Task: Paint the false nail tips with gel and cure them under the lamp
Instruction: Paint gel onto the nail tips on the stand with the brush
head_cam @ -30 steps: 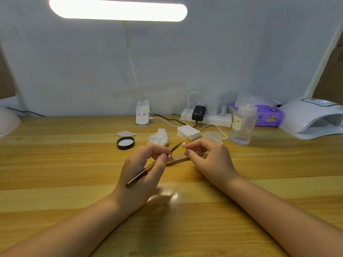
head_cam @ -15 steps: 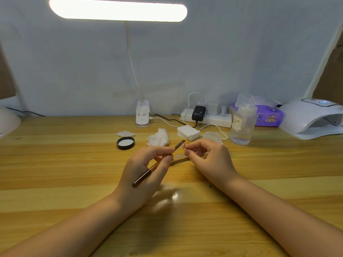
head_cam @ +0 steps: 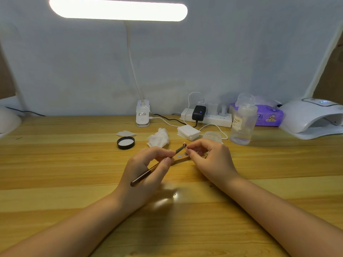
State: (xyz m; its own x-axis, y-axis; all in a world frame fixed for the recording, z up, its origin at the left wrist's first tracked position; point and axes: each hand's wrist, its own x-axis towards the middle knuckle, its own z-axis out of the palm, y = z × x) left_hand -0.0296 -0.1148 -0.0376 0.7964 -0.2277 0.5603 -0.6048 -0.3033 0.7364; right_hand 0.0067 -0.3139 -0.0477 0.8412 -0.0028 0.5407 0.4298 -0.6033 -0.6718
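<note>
Two bare forearms reach over a wooden table (head_cam: 55, 164) and meet near its middle. The left hand (head_cam: 144, 173) pinches a thin dark brush (head_cam: 157, 166) between thumb and fingertips, its handle slanting down toward the near edge and its tip pointing up and away. The right hand (head_cam: 209, 160) has its fingers curled, pinching a tiny false nail tip (head_cam: 185, 145) right at the brush tip. Just below the fingers lies a wooden strip (head_cam: 181, 160) with small round pads on it, partly hidden by both hands. Beyond the hands, toward the far edge, sit a black jar lid (head_cam: 125, 142), a crumpled tissue (head_cam: 158, 140), a stack of white cotton pads (head_cam: 188, 132) and a clear bottle (head_cam: 243, 123). At the far right corner stands a white curing lamp (head_cam: 311, 117), well apart from the hands. A lit desk lamp (head_cam: 118, 9) glows overhead, its base clipped at the far edge.
</note>
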